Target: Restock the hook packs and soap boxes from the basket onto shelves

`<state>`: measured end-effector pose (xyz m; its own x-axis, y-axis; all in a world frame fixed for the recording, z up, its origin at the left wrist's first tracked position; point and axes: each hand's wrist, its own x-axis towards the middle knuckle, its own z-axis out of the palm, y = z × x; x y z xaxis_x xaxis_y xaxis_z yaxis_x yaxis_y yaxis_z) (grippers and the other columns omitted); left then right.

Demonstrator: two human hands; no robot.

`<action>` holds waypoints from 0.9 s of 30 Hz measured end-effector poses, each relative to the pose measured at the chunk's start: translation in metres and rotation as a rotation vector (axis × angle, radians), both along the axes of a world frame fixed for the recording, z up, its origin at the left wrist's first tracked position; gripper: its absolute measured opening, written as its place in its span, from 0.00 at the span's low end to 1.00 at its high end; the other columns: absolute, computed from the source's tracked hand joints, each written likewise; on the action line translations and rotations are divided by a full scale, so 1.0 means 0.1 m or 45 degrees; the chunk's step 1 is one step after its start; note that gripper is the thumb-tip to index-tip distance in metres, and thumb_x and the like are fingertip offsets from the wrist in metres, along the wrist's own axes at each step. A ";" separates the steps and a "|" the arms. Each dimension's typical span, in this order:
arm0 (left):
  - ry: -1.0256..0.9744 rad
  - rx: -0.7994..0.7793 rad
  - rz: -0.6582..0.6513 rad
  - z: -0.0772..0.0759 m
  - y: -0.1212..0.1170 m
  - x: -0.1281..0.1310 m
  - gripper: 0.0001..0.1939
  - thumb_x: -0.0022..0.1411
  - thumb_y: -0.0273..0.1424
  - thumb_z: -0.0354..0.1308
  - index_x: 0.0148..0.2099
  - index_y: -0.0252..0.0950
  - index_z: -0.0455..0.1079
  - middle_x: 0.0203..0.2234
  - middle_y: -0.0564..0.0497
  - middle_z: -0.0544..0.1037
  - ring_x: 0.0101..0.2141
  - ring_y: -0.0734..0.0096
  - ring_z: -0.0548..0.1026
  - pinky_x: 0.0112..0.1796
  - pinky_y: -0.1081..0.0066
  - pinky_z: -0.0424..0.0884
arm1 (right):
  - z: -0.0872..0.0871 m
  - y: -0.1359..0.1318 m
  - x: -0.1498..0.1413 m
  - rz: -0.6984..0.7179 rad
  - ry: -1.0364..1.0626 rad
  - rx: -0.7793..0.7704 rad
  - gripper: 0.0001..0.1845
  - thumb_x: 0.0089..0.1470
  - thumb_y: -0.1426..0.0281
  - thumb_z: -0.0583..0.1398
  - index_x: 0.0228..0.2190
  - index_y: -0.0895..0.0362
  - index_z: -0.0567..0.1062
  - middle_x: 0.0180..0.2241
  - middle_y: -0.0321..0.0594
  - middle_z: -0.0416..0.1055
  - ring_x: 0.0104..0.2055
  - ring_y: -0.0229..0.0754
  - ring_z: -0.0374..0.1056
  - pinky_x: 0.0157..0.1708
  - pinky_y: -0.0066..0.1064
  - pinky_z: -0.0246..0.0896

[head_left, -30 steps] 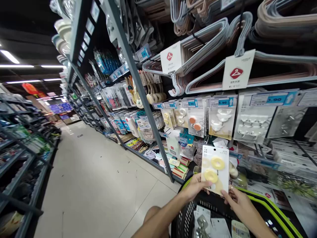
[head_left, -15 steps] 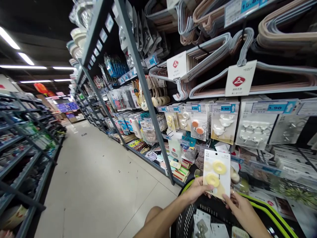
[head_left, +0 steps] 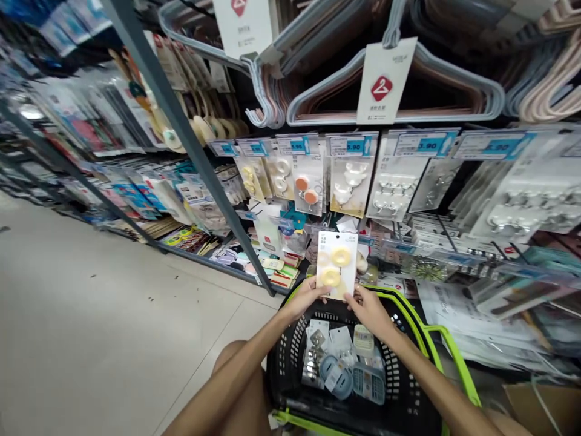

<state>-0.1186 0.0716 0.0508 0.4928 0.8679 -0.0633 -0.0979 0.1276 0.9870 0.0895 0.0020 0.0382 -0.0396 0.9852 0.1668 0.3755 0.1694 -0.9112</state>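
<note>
Since the earlier frame, we are turning our view rightward and down, onto more of the black basket [head_left: 290, 375]. With left hand [head_left: 308, 298] and right hand [head_left: 370, 309], we are pinching the yellow-ringed card [head_left: 336, 264] near its lower corners, above the basket's far side.

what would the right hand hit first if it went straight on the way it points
The right hand would first push the card it holds; beyond, likely shelf goods, depth unclear.
</note>
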 end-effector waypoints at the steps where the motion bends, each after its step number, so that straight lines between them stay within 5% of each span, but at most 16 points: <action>1: -0.002 0.017 -0.001 0.00 0.00 0.00 0.29 0.53 0.41 0.73 0.52 0.29 0.76 0.43 0.42 0.80 0.36 0.68 0.75 0.31 0.73 0.70 | 0.00 0.00 0.00 0.005 0.001 0.002 0.15 0.63 0.58 0.56 0.36 0.57 0.73 0.29 0.41 0.78 0.32 0.45 0.75 0.36 0.34 0.67; 18: 0.164 -0.080 0.041 0.20 -0.06 0.03 0.30 0.48 0.41 0.76 0.49 0.31 0.76 0.44 0.44 0.81 0.33 0.70 0.74 0.33 0.72 0.71 | 0.01 0.01 0.03 -0.081 -0.085 0.054 0.09 0.61 0.65 0.59 0.34 0.57 0.74 0.28 0.38 0.77 0.31 0.41 0.72 0.32 0.29 0.63; 24: 0.138 0.013 0.127 0.11 -0.12 0.14 0.28 0.50 0.45 0.74 0.46 0.30 0.77 0.38 0.44 0.82 0.30 0.69 0.73 0.30 0.72 0.70 | 0.04 -0.09 0.08 -0.024 -0.007 0.037 0.12 0.62 0.61 0.59 0.38 0.56 0.76 0.32 0.40 0.79 0.32 0.43 0.73 0.34 0.32 0.67; 27: 0.074 0.072 -0.023 0.08 -0.04 0.11 0.25 0.52 0.46 0.73 0.42 0.30 0.78 0.33 0.45 0.80 0.28 0.72 0.72 0.29 0.73 0.69 | 0.10 -0.07 0.16 -0.011 -0.032 0.065 0.16 0.64 0.57 0.57 0.41 0.57 0.76 0.32 0.41 0.78 0.32 0.45 0.73 0.35 0.34 0.67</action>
<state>-0.1073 0.0679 0.0583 0.5053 0.8619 -0.0437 -0.0380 0.0728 0.9966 0.1058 -0.0046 0.0477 -0.0356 0.9757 0.2162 0.3998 0.2122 -0.8917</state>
